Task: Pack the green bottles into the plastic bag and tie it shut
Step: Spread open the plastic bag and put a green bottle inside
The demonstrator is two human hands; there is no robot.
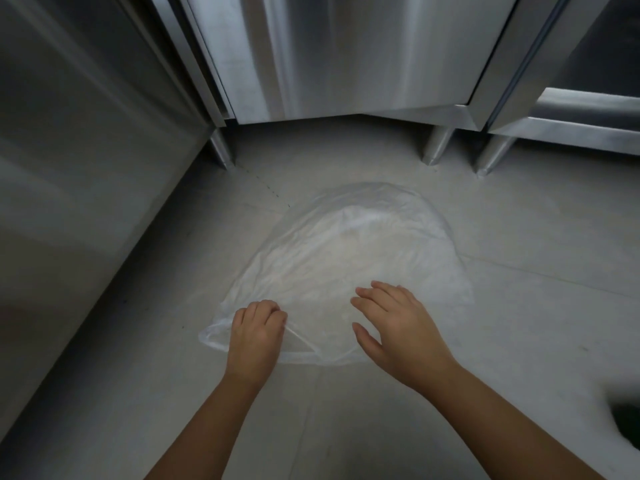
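Observation:
A clear plastic bag lies billowed on the pale floor in the middle of the head view. My left hand is closed on the bag's near edge at its lower left. My right hand hovers over the bag's near right part, palm down, fingers spread, holding nothing. The bag looks empty. No green bottle is in view.
Stainless steel cabinets stand behind the bag on short metal legs. A steel panel runs along the left side. A dark object shows at the right edge. The floor is pale and tiled.

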